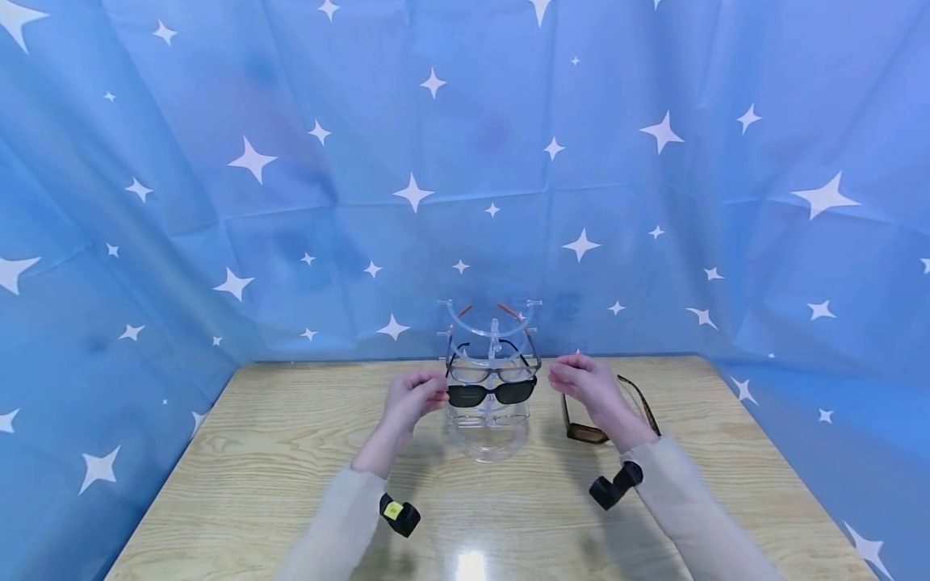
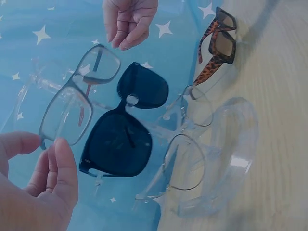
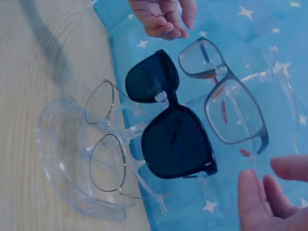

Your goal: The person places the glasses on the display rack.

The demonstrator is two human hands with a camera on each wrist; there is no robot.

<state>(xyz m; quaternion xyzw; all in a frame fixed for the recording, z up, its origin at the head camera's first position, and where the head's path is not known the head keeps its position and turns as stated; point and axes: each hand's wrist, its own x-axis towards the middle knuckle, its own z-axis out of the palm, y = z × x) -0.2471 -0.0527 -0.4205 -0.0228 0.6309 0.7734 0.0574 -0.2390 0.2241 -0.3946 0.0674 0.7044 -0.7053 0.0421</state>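
A transparent plastic display stand (image 1: 488, 454) carries three pairs of eyewear, one above another. Grey-framed glasses (image 3: 236, 110) with reddish temple tips sit highest, black sunglasses (image 1: 516, 392) hang below them, and thin wire-rimmed glasses (image 3: 107, 163) are lowest. My left hand (image 1: 416, 397) is beside the stand's left side, fingers loosely bent, close to the outer corner of the grey glasses; in the right wrist view a gap shows between them. On the other side, my right hand (image 1: 587, 386) hovers apart from the stand, thumb and fingers spread around nothing.
Tortoiseshell sunglasses (image 1: 584, 433) lie on the wooden table (image 1: 291, 452) behind and below my right hand, partly covered by it. A blue cloth with white stars (image 1: 479, 145) hangs behind the table and along its sides.
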